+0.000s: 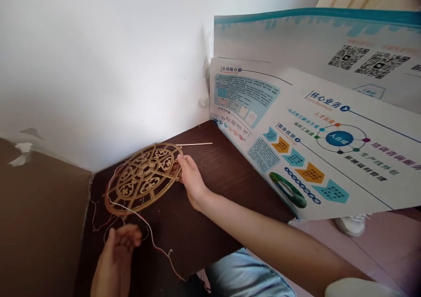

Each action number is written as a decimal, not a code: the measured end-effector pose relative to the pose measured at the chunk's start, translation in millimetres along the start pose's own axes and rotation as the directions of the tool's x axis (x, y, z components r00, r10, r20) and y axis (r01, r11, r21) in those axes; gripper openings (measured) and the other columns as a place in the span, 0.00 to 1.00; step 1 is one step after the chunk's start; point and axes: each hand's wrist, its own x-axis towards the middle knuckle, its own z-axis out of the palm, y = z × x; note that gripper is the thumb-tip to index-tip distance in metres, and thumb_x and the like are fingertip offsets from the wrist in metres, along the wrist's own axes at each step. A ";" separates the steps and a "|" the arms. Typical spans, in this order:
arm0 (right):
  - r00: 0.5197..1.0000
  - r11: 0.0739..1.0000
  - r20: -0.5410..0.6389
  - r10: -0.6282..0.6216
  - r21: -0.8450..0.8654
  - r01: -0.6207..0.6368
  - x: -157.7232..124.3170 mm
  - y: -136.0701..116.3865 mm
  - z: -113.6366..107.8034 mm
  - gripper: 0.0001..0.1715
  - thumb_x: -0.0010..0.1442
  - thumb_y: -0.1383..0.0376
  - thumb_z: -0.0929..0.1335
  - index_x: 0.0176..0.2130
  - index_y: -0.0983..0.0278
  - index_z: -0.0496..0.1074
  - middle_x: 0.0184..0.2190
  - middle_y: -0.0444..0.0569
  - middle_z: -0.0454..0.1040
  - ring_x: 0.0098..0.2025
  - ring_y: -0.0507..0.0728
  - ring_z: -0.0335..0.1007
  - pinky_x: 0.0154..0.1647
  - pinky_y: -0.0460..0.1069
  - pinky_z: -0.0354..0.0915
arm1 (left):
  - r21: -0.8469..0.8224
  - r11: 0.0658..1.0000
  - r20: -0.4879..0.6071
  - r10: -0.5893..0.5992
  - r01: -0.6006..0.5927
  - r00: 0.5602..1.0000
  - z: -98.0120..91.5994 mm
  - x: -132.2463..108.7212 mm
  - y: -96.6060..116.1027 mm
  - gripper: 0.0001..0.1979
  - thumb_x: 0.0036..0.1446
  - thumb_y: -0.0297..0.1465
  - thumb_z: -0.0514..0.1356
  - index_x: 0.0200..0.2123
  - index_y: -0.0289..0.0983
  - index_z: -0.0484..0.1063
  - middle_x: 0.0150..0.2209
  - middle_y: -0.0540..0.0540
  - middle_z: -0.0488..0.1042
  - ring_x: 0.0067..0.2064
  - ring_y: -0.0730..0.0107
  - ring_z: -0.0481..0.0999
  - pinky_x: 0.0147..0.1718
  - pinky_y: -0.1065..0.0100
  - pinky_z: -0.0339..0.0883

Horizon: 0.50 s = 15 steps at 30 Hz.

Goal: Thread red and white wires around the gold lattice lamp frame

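A round gold openwork frame [144,177] with scrollwork panels stands tilted on the dark wooden table [194,220], its lower edge wrapped in reddish cord. My right hand [191,180] grips its right rim, with the fingertips behind the frame. A thin pale stick [194,144] pokes out past the frame's top edge. Loose red and white threads [154,240] trail from the frame across the table. My left hand [115,257] hangs at the bottom left, fingers curled, just below the frame and beside the threads. I cannot tell whether it pinches a thread.
Large printed boards with Chinese text and QR codes [315,143] lean at the table's right side. A white wall [98,69] rises behind, and a brown panel [39,218] stands left. Jeans [246,277] show below the table's front edge, and a white shoe [351,225] on the pink floor.
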 end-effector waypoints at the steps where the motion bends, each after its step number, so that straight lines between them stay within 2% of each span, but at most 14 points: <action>1: 0.999 1.000 0.042 0.016 -0.025 -0.015 0.4 -0.7 1.4 0.20 0.73 0.44 0.65 0.42 0.57 0.62 0.39 0.42 0.80 0.38 0.54 0.77 0.44 0.50 0.73 | 0.013 1.000 0.017 -0.029 0.029 0.999 7.1 3.1 1.2 0.41 0.36 0.69 0.74 0.36 0.37 0.84 0.37 0.40 0.84 0.37 0.57 0.79 0.35 0.62 0.76; 3: 0.987 0.993 0.149 0.060 -0.114 -0.043 1.1 -3.5 3.5 0.16 0.75 0.49 0.63 0.43 0.57 0.60 0.36 0.43 0.80 0.33 0.53 0.79 0.38 0.49 0.74 | -0.030 0.999 0.050 -0.027 0.029 0.998 21.6 8.8 7.0 0.49 0.46 0.75 0.64 0.48 0.36 0.84 0.50 0.34 0.86 0.48 0.48 0.83 0.37 0.59 0.78; 4: 0.975 0.983 0.206 0.083 -0.178 -0.047 1.2 -5.9 3.6 0.14 0.75 0.51 0.64 0.43 0.57 0.60 0.35 0.43 0.81 0.31 0.53 0.79 0.35 0.49 0.74 | -0.074 0.997 0.037 0.011 -0.008 0.999 29.0 11.2 10.7 0.48 0.53 0.74 0.60 0.52 0.37 0.83 0.54 0.33 0.85 0.53 0.45 0.83 0.42 0.56 0.80; 5: 0.960 0.967 0.260 0.105 -0.253 -0.038 1.2 -8.9 2.7 0.13 0.76 0.52 0.65 0.42 0.57 0.61 0.33 0.43 0.81 0.29 0.54 0.79 0.33 0.49 0.73 | -0.122 0.991 0.009 0.054 -0.052 0.999 36.1 13.2 14.3 0.44 0.59 0.71 0.58 0.55 0.38 0.82 0.57 0.34 0.84 0.58 0.45 0.83 0.49 0.54 0.80; 7: 0.935 0.906 0.332 0.124 -0.422 0.030 1.2 -17.0 -2.0 0.16 0.75 0.52 0.68 0.39 0.58 0.63 0.29 0.44 0.80 0.26 0.55 0.77 0.30 0.49 0.71 | -0.215 0.968 -0.062 0.122 -0.132 0.991 48.1 16.0 19.0 0.34 0.67 0.61 0.58 0.58 0.40 0.81 0.59 0.38 0.84 0.65 0.48 0.80 0.66 0.49 0.73; 8: 0.934 0.858 0.340 0.109 -0.507 0.084 1.6 -21.8 -5.7 0.19 0.74 0.51 0.69 0.36 0.59 0.64 0.26 0.44 0.79 0.26 0.56 0.76 0.29 0.50 0.69 | -0.250 0.956 -0.079 0.135 -0.151 0.988 52.2 17.1 19.6 0.29 0.69 0.56 0.59 0.58 0.41 0.81 0.60 0.39 0.83 0.67 0.50 0.79 0.72 0.48 0.67; 10: 0.951 0.727 0.308 0.022 -0.658 0.197 4.6 -32.0 -14.3 0.26 0.72 0.48 0.71 0.31 0.59 0.63 0.24 0.46 0.75 0.29 0.59 0.76 0.33 0.52 0.67 | -0.290 0.946 -0.103 0.121 -0.146 0.987 55.5 18.9 16.8 0.24 0.69 0.48 0.60 0.58 0.41 0.81 0.60 0.41 0.84 0.69 0.52 0.77 0.78 0.47 0.58; 12: 0.962 0.576 0.246 -0.118 -0.772 0.268 12.1 -41.5 -23.6 0.25 0.73 0.48 0.71 0.31 0.60 0.66 0.29 0.50 0.77 0.38 0.64 0.78 0.41 0.54 0.68 | -0.296 0.946 -0.126 0.098 -0.131 0.987 54.1 20.3 11.1 0.23 0.69 0.47 0.60 0.58 0.41 0.81 0.59 0.41 0.84 0.70 0.51 0.76 0.80 0.44 0.54; 14: 0.948 0.438 0.182 -0.259 -0.853 0.284 24.6 -47.8 -33.3 0.14 0.75 0.55 0.68 0.39 0.60 0.72 0.43 0.56 0.80 0.49 0.67 0.78 0.53 0.59 0.69 | -0.285 0.950 -0.130 0.093 -0.127 0.987 51.6 21.1 5.8 0.25 0.69 0.49 0.59 0.57 0.39 0.81 0.58 0.39 0.84 0.70 0.47 0.76 0.80 0.41 0.54; 15: 0.933 0.376 0.152 -0.326 -0.885 0.276 32.1 -49.3 -38.5 0.09 0.75 0.60 0.67 0.44 0.61 0.75 0.52 0.59 0.79 0.56 0.68 0.76 0.59 0.61 0.67 | -0.279 0.951 -0.124 0.103 -0.135 0.987 51.0 21.3 3.9 0.27 0.69 0.50 0.59 0.57 0.38 0.81 0.57 0.37 0.84 0.69 0.46 0.76 0.79 0.40 0.55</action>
